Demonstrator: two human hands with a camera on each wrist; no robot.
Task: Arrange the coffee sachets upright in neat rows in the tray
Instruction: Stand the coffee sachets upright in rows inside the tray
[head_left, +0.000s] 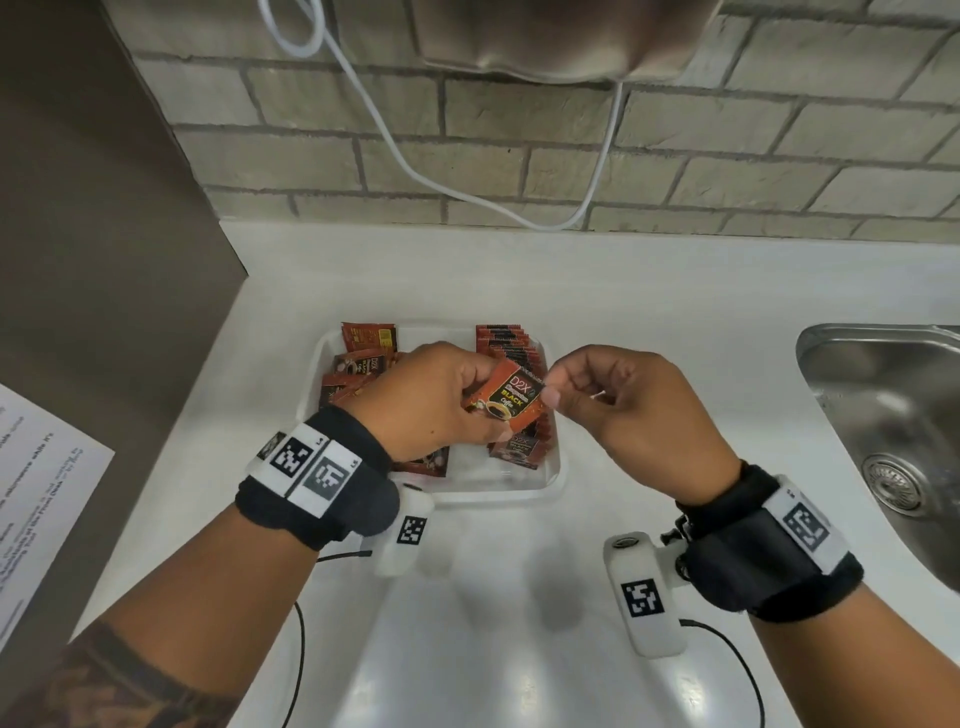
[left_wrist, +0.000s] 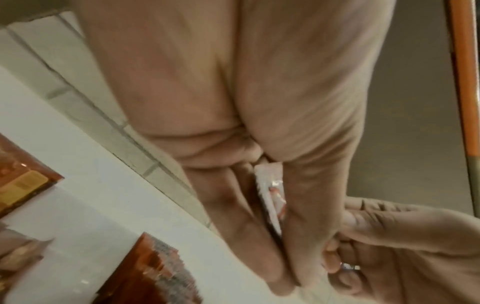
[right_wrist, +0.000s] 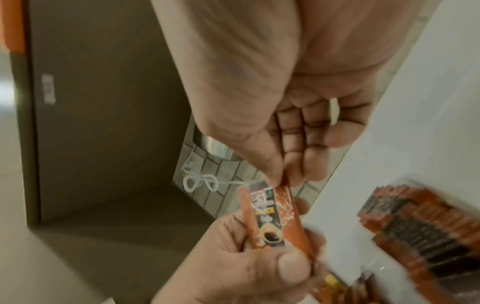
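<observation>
Loose sachets lay jumbled at the tray's left. Above it, the left hand clamped one sachet, the right hand pinching its top corner, likely to square it for the standing row.

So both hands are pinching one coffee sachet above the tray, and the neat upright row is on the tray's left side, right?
Not quite. Both hands, left hand and right hand, do pinch the sachet above the tray, but the head view shows the upright row on the tray's right side.
</observation>
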